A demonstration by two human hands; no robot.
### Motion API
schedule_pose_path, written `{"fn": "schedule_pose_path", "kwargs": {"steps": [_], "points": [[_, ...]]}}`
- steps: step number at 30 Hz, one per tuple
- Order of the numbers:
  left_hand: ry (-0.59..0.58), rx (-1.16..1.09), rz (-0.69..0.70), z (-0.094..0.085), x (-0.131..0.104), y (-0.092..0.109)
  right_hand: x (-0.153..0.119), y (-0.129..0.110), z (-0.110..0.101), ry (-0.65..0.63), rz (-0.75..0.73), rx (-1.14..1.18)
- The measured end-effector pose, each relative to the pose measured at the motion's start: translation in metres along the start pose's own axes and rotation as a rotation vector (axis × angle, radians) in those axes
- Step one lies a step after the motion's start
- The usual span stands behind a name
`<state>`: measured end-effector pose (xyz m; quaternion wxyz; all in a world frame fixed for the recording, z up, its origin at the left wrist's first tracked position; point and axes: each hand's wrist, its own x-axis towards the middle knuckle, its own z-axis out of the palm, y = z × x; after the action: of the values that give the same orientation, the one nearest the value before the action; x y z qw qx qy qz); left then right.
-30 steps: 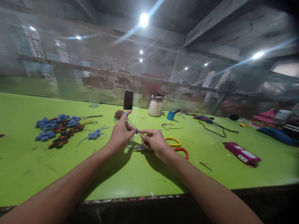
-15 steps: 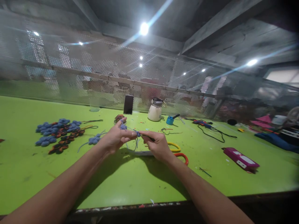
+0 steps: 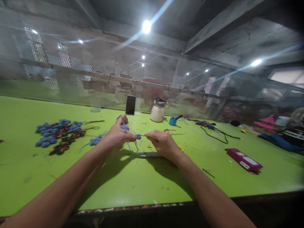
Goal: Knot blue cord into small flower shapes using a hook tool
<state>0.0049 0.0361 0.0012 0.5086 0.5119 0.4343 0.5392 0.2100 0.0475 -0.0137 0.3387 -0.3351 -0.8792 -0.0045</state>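
My left hand [image 3: 117, 135] pinches a small piece of blue crochet [image 3: 138, 136] between thumb and finger, with blue yarn [image 3: 125, 127] running over the raised index finger. In my right hand [image 3: 165, 142] is a thin crochet hook [image 3: 143, 135], its tip at the blue piece. Loose blue strands hang below the work. Under my right hand lies a pair of scissors [image 3: 148, 154]; the blades show, while the handles are mostly hidden. A blue crocheted flower [image 3: 95, 140] rests left of my left hand, half behind the wrist.
Blue crocheted flowers [image 3: 46, 130] and dark orange-black ones [image 3: 62, 147] lie at left. Along the back stand a phone [image 3: 130, 105], a pale jar [image 3: 157, 113] and a blue pot [image 3: 173, 121]. At right are a corded tool [image 3: 206, 125] and a magenta power strip [image 3: 244, 160].
My right hand has shifted slightly right, drawing the hook away from my left hand, and now covers most of the scissor handles. The left hand still pinches the blue piece.
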Motion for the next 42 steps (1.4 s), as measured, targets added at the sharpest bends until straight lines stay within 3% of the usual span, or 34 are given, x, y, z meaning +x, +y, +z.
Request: {"fn": "schedule_pose_path", "kwargs": {"steps": [4,8,16,20,27,35,42], "points": [[-0.025,0.043,0.039,-0.003,0.005,-0.004,0.0,-0.003,-0.007,-0.045,0.021,0.021],[-0.027,0.06,0.085,-0.004,0.005,-0.006,0.001,-0.005,-0.01,-0.054,0.065,0.201],[-0.122,0.085,0.081,-0.002,0.003,-0.006,0.003,-0.006,-0.007,-0.188,0.354,0.607],[-0.161,0.111,0.079,0.004,-0.002,-0.002,0.004,-0.004,-0.002,-0.183,0.422,0.704],[-0.178,0.144,0.065,0.006,-0.004,0.0,0.005,-0.007,0.003,-0.167,0.324,0.647],[-0.176,0.007,-0.028,0.004,-0.004,-0.001,0.002,-0.001,0.012,-0.133,0.27,0.531],[-0.157,0.14,-0.011,0.004,-0.002,-0.007,0.001,-0.01,0.008,-0.087,0.133,0.315]]}}
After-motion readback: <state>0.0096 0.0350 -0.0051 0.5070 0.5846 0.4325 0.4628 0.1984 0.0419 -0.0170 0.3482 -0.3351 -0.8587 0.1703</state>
